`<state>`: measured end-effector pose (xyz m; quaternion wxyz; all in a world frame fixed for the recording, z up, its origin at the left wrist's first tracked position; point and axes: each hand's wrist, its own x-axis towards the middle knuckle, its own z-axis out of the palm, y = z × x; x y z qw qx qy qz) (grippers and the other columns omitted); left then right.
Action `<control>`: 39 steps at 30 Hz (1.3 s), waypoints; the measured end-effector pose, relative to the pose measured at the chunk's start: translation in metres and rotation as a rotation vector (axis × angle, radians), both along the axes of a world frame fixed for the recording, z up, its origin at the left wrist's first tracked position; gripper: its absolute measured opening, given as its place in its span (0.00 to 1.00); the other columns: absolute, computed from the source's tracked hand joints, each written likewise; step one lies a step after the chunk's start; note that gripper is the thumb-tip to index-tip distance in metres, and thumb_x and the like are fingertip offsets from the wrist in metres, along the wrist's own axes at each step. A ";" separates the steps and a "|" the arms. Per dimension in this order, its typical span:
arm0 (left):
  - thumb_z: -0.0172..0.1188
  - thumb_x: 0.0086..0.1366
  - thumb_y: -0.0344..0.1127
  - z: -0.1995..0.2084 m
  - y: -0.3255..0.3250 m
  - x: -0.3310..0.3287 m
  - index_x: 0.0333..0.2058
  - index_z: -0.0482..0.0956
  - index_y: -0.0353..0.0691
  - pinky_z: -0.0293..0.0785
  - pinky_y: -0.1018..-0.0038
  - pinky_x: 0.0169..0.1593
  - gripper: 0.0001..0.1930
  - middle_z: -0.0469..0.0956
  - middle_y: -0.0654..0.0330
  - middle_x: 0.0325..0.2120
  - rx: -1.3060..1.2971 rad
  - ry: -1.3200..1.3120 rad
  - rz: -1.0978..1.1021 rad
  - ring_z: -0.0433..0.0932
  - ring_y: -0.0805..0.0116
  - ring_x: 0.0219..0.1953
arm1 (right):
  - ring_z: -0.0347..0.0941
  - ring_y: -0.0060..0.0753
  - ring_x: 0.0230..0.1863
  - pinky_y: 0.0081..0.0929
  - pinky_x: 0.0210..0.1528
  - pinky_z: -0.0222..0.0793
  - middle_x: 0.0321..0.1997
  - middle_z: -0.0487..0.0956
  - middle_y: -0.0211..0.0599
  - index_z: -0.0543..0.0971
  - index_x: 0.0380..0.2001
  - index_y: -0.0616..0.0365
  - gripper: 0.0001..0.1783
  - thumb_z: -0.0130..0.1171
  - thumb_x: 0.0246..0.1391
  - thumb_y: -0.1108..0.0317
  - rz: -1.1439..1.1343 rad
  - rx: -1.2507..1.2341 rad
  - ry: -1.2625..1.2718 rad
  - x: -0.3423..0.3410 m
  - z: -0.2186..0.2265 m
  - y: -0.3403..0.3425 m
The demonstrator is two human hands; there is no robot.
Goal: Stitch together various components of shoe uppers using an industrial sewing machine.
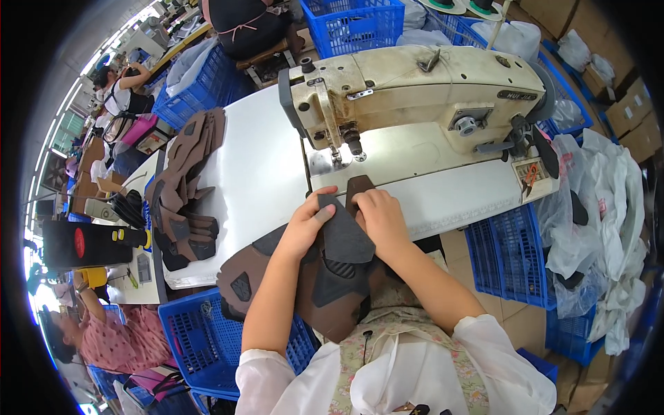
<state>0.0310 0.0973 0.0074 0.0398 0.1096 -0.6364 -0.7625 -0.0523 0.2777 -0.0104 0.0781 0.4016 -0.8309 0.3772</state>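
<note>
Both my hands are at the front edge of a white sewing table (pixel 249 152), just before the needle area of a cream industrial sewing machine (pixel 422 83). Between thumb and fingers my left hand (pixel 305 225) pinches a dark grey fabric piece (pixel 346 238). My right hand (pixel 382 218) has its fingers curled on a brown piece with a tapered end (pixel 360 184), beside the grey fabric. Below them, a larger brown and black shoe upper piece (pixel 333 315) hangs over the edge toward my lap, partly hidden by my left forearm. The presser foot (pixel 339 158) stands beyond my hands.
A pile of brown cut pieces (pixel 187 180) lies on the table's left. Blue crates (pixel 508 256) stand right, behind and at lower left (pixel 207 339). Plastic bags (pixel 602 214) hang at the right. Co-workers (pixel 124 332) sit at left; another person (pixel 252 24) sits beyond the table.
</note>
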 end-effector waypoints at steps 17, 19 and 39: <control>0.54 0.66 0.41 0.027 0.002 -0.074 0.44 0.74 0.33 0.73 0.57 0.51 0.16 0.69 0.49 0.60 -1.355 0.009 -0.279 0.78 0.46 0.47 | 0.62 0.51 0.64 0.43 0.58 0.62 0.60 0.70 0.45 0.76 0.52 0.57 0.28 0.64 0.48 0.56 -0.057 0.199 0.101 0.024 -0.005 0.030; 0.54 0.66 0.42 0.039 -0.006 -0.063 0.44 0.75 0.34 0.72 0.58 0.52 0.17 0.74 0.47 0.54 -1.342 -0.206 -0.280 0.77 0.46 0.49 | 0.62 0.50 0.64 0.43 0.59 0.62 0.60 0.70 0.45 0.76 0.52 0.57 0.28 0.64 0.49 0.56 -0.051 0.199 0.106 0.023 -0.003 0.030; 0.66 0.56 0.41 0.021 -0.008 -0.048 0.32 0.79 0.39 0.73 0.56 0.41 0.12 0.77 0.52 0.33 -1.561 0.100 0.107 0.77 0.51 0.39 | 0.64 0.45 0.64 0.39 0.60 0.62 0.60 0.71 0.43 0.77 0.53 0.55 0.26 0.63 0.51 0.57 0.141 0.185 0.159 -0.016 -0.003 0.000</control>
